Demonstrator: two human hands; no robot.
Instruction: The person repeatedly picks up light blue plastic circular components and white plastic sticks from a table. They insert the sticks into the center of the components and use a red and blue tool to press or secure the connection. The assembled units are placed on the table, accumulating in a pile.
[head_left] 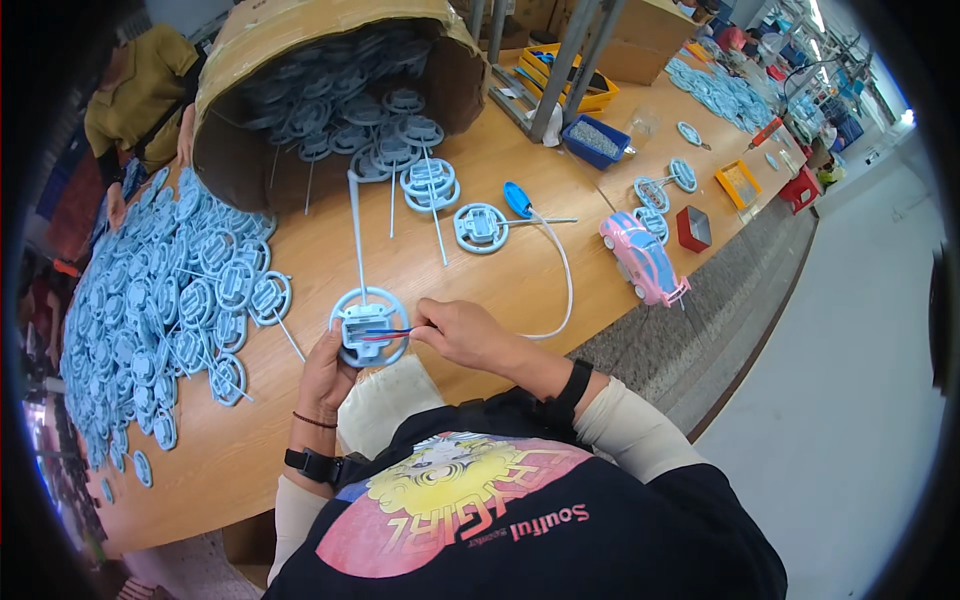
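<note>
A light blue plastic steering-wheel part (397,304) with a long thin rod pointing away from me sits in front of my body. My left hand (325,372) grips its near left rim, and its boxy hub with an open compartment faces up. Thin dark blue and red strands that look like wires (385,333) run from this hub to the right. The fingers of my right hand (452,330) are pinched on their outer ends. Beyond the hands, similar wheel parts (481,228) with rods lie on the wooden table (330,250).
A large tipped carton (225,130) spills wheel parts; a big heap (150,310) lies left. A blue oval piece (517,198) trails a white cord. A pink toy car (642,257), blue bin (596,140) and red box (693,229) stand right. Another person (140,95) works far left.
</note>
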